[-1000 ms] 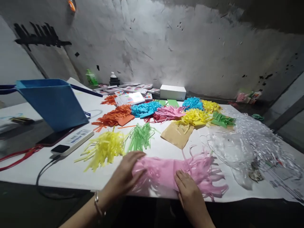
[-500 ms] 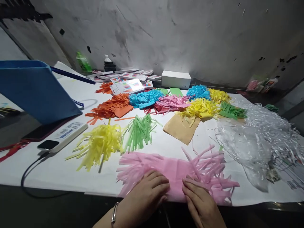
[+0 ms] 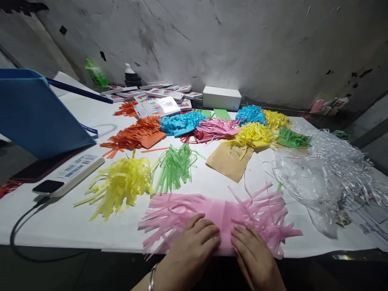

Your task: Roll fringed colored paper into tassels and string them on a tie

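Note:
A sheet of pink tissue paper (image 3: 223, 212), cut into fringe at both ends with a plain band in the middle, lies at the table's front edge. My left hand (image 3: 194, 246) rests on it, left of the centre crease, fingers slightly bent and the thumb hidden. On the other side of the crease my right hand (image 3: 253, 248) lies with its fingers stretched out on the paper. Both hands touch the sheet near its front edge. Beyond it lie a yellow tissue tassel (image 3: 125, 184) and a light green tassel (image 3: 176, 167).
Orange (image 3: 138, 133), blue (image 3: 182, 122) and other coloured tassels line the back, beside printed packs (image 3: 159, 106) and a white box (image 3: 222, 98). Brown paper (image 3: 230, 161) lies mid-table. Clear plastic (image 3: 312, 178) covers the right; a corded white device (image 3: 69, 173) and blue case (image 3: 42, 113) stand left.
My left hand has shifted slightly right and its fingers have come nearer the crease. The left fringe is spread further outward. The whole view has shifted a little.

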Demonstrator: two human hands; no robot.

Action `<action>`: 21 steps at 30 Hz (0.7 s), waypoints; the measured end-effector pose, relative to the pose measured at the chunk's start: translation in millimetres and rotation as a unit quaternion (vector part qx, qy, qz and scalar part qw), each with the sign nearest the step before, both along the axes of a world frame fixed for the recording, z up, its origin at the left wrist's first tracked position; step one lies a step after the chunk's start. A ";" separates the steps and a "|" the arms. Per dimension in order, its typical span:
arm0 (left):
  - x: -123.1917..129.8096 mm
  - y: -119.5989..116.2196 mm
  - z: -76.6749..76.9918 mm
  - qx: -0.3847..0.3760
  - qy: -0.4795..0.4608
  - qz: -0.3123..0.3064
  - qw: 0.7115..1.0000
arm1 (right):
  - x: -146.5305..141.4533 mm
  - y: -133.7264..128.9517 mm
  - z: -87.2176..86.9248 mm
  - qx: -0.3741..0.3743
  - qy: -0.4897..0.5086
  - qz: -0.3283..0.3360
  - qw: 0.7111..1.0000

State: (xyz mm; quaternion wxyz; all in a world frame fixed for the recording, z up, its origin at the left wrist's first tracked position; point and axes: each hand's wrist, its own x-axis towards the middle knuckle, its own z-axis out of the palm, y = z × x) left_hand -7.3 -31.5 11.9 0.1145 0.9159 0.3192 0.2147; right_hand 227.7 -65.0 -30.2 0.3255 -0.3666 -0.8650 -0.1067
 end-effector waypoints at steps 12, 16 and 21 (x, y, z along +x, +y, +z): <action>11.1 43.9 20.4 -0.184 0.174 0.218 0.943 | -11.8 37.0 11.1 -0.218 0.026 -0.216 0.951; 16.1 65.7 18.9 -0.167 0.214 0.233 0.934 | -14.8 66.1 23.2 -0.303 -0.032 -0.264 0.915; 16.8 74.1 15.1 -0.161 0.218 0.226 0.936 | -16.8 60.8 23.3 -0.124 0.007 -0.260 0.958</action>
